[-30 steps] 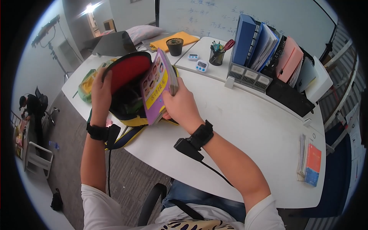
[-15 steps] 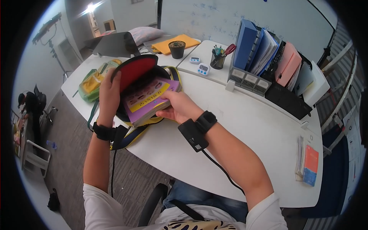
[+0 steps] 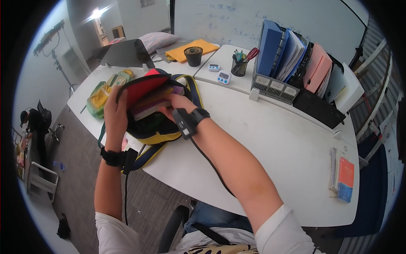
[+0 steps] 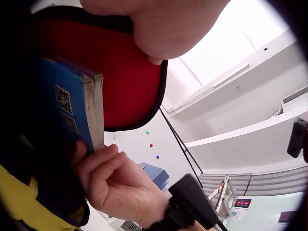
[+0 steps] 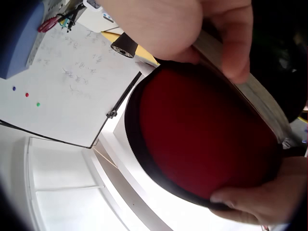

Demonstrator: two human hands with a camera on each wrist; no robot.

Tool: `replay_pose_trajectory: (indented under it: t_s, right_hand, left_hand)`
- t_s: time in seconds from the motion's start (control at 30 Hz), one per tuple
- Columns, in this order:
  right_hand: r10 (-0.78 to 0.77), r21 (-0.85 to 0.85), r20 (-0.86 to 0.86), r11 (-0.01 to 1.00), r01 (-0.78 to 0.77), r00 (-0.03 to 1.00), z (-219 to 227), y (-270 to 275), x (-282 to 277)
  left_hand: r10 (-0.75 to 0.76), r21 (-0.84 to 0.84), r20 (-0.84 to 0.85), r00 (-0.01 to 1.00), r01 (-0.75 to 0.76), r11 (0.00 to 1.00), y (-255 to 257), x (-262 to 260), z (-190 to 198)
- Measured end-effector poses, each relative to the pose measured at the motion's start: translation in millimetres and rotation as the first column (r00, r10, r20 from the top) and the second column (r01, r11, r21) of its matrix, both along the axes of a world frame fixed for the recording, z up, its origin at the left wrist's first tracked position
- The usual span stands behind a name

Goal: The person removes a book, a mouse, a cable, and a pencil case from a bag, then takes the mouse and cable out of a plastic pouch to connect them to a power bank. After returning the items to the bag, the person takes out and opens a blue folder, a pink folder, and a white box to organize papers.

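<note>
A bag (image 3: 163, 136) with black and yellow sides lies at the left of the white table, its mouth open. My left hand (image 3: 115, 116) grips the edge of its red-lined flap (image 3: 144, 89) and holds it raised. My right hand (image 3: 181, 103) pinches a thick book (image 3: 149, 108) by its edge, the book partly inside the bag under the flap. In the left wrist view the book's blue back cover (image 4: 72, 103) shows a QR code, with the right fingers curled at its lower edge. The right wrist view shows its page edges (image 5: 262, 101) between thumb and fingers.
A green and yellow pouch (image 3: 101, 95) lies left of the bag. Behind stand a small dark pot (image 3: 193, 57), two timers (image 3: 223, 77), a pen holder (image 3: 239, 67) and a file rack (image 3: 275, 86). Booklets (image 3: 345, 180) lie at the right edge of the table (image 3: 262, 156).
My right hand has moved the book left and down, from upright at the bag's mouth to lying partly inside under the flap. The left hand stays on the flap, which now sits lower.
</note>
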State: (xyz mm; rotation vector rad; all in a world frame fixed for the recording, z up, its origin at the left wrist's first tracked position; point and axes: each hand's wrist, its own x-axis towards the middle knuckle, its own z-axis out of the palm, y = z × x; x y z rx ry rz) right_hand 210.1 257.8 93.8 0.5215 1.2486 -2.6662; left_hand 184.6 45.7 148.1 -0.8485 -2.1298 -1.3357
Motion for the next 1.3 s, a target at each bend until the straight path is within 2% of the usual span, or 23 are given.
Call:
replay_pose_trajectory:
  t_s: [0.07,0.13,0.17,0.2,0.23,0.27,0.3,0.33,0.4,0.47,0.53,0.6,0.63,0.73,0.83,0.87,0.93,0.97,1.03,1.13,1.2,1.27,1.3]
  right_hand:
    - [-0.029,0.015,-0.082,0.999,0.030,0.996,-65.9,9.2,-36.0]
    - [-0.162,0.538,-0.390,0.759,0.367,0.907,-128.0,8.3,-120.9]
    - [-0.172,0.533,-0.387,0.760,0.372,0.906,-96.3,5.1,-96.9]
    - [0.099,0.936,-0.142,0.338,0.101,0.985,-60.3,4.6,-73.9]
    - [0.188,0.953,0.224,-0.247,-0.174,0.956,-33.1,3.1,-54.0]
    - [0.184,0.952,0.221,-0.251,-0.172,0.958,-39.8,-2.1,-53.1]
    - [-0.175,0.968,0.001,0.247,0.043,0.985,-49.8,-15.0,-50.3]
    - [-0.565,0.716,-0.019,0.568,0.405,0.825,-58.7,-24.2,-47.1]
    - [-0.539,0.736,-0.012,0.565,0.373,0.842,-33.2,-40.8,-28.1]
    - [-0.555,0.783,-0.154,0.436,0.444,0.817,-13.6,-59.1,-4.7]
    - [-0.294,0.777,-0.437,0.352,0.522,0.850,-17.4,-56.9,17.8]
    - [0.043,0.805,-0.504,0.385,0.451,0.863,-14.0,-36.8,63.0]
    - [0.136,0.796,-0.557,0.368,0.480,0.819,-16.2,-23.0,93.4]
    - [0.240,0.911,-0.410,0.062,0.407,0.880,-13.6,50.6,186.1]
    - [-0.035,0.952,-0.283,-0.129,0.276,0.959,-8.3,139.8,301.2]
    - [-0.151,0.926,-0.310,-0.272,0.262,0.939,-13.8,167.7,343.1]
    - [-0.426,0.864,-0.187,-0.500,-0.057,0.885,-15.7,218.3,426.7]
    - [-0.628,0.862,-0.100,-0.442,-0.248,0.772,-9.4,230.7,465.5]
    - [-0.758,0.734,-0.050,-0.469,-0.491,0.650,-33.5,279.0,556.5]
    - [-0.842,0.675,-0.087,-0.443,-0.590,0.533,-28.1,280.6,630.4]
    - [-0.881,0.813,0.241,-0.046,-0.580,0.407,-11.2,270.2,645.6]
    - [-0.883,0.796,0.265,-0.026,-0.604,0.387,-12.7,269.7,651.4]
    - [-0.876,0.798,0.248,-0.057,-0.600,0.414,-12.5,271.2,655.1]
  left_hand:
    - [0.008,0.006,-0.079,0.997,-0.007,1.000,-2.2,3.4,-1.4]
    - [-0.005,-0.074,-0.063,0.998,0.000,0.997,-4.9,8.2,-1.9]
    - [-0.015,-0.145,-0.046,0.999,0.008,0.989,-4.8,10.3,-2.9]
    - [-0.023,-0.147,-0.045,0.999,0.016,0.989,-4.5,10.4,-5.5]
    - [-0.011,-0.104,-0.033,0.999,0.007,0.995,-5.1,8.9,-8.4]
    - [0.004,-0.059,-0.022,1.000,-0.005,0.998,-5.0,8.5,-9.8]
    - [0.002,-0.057,-0.024,1.000,-0.003,0.998,-4.6,10.3,-9.0]
    - [0.014,-0.077,-0.038,0.999,-0.017,0.997,-4.7,12.7,-6.6]
    - [0.021,-0.098,-0.054,0.998,-0.027,0.995,-3.6,16.5,-0.3]
    - [-0.083,-0.286,-0.072,0.994,0.059,0.956,-1.1,24.8,1.6]
    - [-0.112,-0.351,-0.033,0.993,0.094,0.932,5.8,38.0,1.6]
    - [-0.113,-0.538,-0.150,0.982,0.015,0.843,21.3,72.6,3.5]
    - [-0.180,-0.496,-0.135,0.974,0.091,0.864,31.0,85.6,-1.8]
    - [-0.386,-0.458,0.002,0.922,0.344,0.820,62.3,128.6,-10.1]
    - [-0.612,-0.482,0.156,0.776,0.600,0.638,104.8,164.7,-28.6]
    - [-0.670,-0.463,0.237,0.703,0.688,0.558,119.5,174.8,-38.6]
    - [-0.703,-0.375,0.456,0.546,0.834,0.405,149.6,199.5,-53.8]
    - [-0.716,-0.348,0.512,0.475,0.876,0.332,164.2,213.4,-60.0]
    - [-0.724,-0.230,0.624,0.295,0.954,0.190,192.0,241.8,-72.2]
    - [-0.728,-0.134,0.673,0.135,0.989,0.059,229.5,281.7,-88.0]
    - [-0.713,-0.089,0.699,0.057,0.996,-0.007,252.1,300.1,-94.3]
    - [-0.584,0.179,0.794,-0.166,0.983,-0.037,274.0,312.0,-108.9]
    - [-0.584,0.186,0.793,-0.174,0.982,-0.040,283.4,314.7,-117.9]
